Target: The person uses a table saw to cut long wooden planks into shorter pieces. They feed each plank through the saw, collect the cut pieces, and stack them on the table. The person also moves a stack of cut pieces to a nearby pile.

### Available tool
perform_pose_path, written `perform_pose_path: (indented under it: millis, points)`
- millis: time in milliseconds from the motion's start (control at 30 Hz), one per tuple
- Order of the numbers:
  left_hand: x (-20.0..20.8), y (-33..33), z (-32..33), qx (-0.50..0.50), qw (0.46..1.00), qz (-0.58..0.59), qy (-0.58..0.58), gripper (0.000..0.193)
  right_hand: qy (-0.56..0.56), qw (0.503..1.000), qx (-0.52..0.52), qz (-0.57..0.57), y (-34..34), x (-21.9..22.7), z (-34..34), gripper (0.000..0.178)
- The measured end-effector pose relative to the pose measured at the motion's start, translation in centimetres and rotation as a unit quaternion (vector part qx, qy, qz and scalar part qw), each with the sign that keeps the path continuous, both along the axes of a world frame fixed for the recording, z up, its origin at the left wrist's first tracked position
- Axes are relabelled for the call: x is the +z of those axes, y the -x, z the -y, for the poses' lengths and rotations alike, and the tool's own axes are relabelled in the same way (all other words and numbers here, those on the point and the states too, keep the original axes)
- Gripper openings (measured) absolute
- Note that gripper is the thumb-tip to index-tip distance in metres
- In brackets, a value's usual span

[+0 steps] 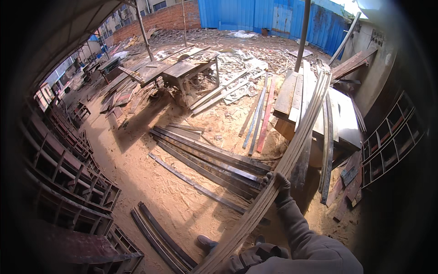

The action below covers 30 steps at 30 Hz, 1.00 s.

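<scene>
A long bundle of thin wooden boards [299,146] slants from the far right down to the lower middle, close beside my body. My right hand [281,185], in a dark glove, is wrapped round its edge about midway along. The far end of the bundle reaches over a cluttered worktable [350,121]. My left hand is out of the picture. On the ground just left of the bundle lies a stack of long dark beams [205,157]. One of my shoes [206,240] shows near the lower edge.
Wooden frames [68,178] line the left side. More dark beams [157,237] lie near my feet. Farther back stand a rough wooden table [182,68], a metal post [303,36] and a blue fence [255,16]. Sawdust and scraps cover the ground.
</scene>
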<state>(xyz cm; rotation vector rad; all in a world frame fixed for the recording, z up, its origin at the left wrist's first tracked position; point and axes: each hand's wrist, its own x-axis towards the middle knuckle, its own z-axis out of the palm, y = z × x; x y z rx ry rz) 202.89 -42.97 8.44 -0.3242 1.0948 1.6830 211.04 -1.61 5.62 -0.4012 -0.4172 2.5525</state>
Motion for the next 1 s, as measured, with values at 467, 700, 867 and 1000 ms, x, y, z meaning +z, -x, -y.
perform_pose_path:
  millis: [467, 700, 867, 1000]
  points:
    - [-10.4, 35.0, 29.6, 0.379, 0.909, -0.173, 0.012, 0.044, -0.279, 0.949, -0.113, -0.089, 23.4, 15.1, 3.5, 0.052]
    - [-13.0, 54.9, 23.3, 0.406, 0.891, -0.169, 0.115, 0.043, -0.273, 0.958, -0.054, -0.063, 35.0, 11.8, -1.3, 0.063]
    - [-7.2, 72.9, 19.8, 0.327, 0.9, -0.215, 0.193, 0.047, -0.211, 0.967, -0.133, 0.057, 47.2, 6.9, -6.9, 0.059]
    - [-6.3, 83.0, 19.0, 0.288, 0.897, -0.311, 0.128, 0.046, -0.223, 0.959, -0.141, 0.103, 54.1, 5.0, -8.1, 0.052]
